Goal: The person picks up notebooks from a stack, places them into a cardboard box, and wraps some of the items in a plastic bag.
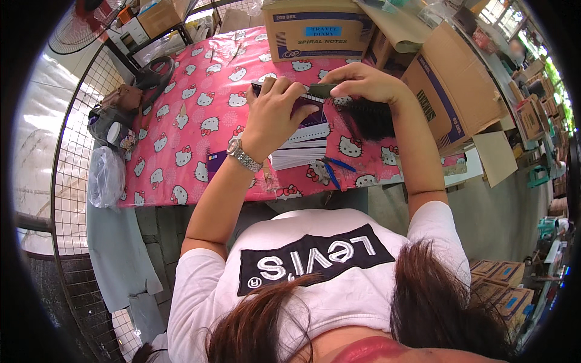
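My left hand (pixel 275 112), a metal watch on its wrist, grips a notebook with a dark purple cover (pixel 311 114) and a row of punched holes along its far edge. At that edge, my right hand (pixel 363 83) pinches a small dark green piece (pixel 321 91) whose kind I cannot make out. Below the notebook lies a stack of punched white sheets (pixel 299 150). Black spiral binding coils (pixel 369 119) lie in a heap under my right wrist. Blue-handled pliers (pixel 333 172) rest near the table's front edge. Another purple cover (pixel 215 164) shows beside my left forearm.
A pink patterned cloth (pixel 200 115) covers the table. One cardboard box (pixel 321 30) stands at the back, and an open one (pixel 451 91) at the right. A jar (pixel 118 134), bags and a plastic bag (pixel 106 178) line the left edge by a wire grid.
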Motion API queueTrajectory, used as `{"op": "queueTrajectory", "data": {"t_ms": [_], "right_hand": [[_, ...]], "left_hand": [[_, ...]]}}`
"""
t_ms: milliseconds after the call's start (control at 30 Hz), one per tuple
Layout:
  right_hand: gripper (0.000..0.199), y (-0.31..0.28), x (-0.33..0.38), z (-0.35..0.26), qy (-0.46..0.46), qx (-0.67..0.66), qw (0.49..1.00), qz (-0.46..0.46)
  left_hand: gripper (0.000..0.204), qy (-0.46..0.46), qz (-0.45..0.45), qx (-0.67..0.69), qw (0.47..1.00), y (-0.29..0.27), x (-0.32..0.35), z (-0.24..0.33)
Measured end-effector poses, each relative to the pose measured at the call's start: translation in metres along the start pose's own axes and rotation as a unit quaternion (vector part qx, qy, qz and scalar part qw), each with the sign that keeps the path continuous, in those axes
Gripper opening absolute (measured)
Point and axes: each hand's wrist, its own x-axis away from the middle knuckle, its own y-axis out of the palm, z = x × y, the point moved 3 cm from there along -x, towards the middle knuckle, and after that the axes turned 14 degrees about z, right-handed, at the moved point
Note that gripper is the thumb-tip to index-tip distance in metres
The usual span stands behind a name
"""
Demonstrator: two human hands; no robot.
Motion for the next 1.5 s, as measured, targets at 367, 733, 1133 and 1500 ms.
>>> {"op": "queueTrajectory", "data": {"t_ms": [367,733,1133,1500], "right_hand": [[0.052,-0.001,-0.011,0.000,-0.039,-0.039,0.998,0.004],[0.055,0.000,-0.023,-0.002,-0.044,-0.187,0.981,-0.018],[0.050,0.006,-0.049,-0.011,-0.101,-0.219,0.969,-0.051],[0.044,0.000,-0.072,0.048,0.014,0.060,0.994,0.085]], "left_hand": [[0.046,-0.032,-0.018,0.000,0.999,0.000,-0.006,-0.003],[0.050,-0.059,-0.024,0.007,0.998,0.000,-0.008,-0.009],[0.030,-0.107,-0.053,0.151,0.981,-0.014,-0.013,-0.051],[0.019,-0.216,-0.113,0.259,0.935,-0.016,-0.012,-0.059]]}}
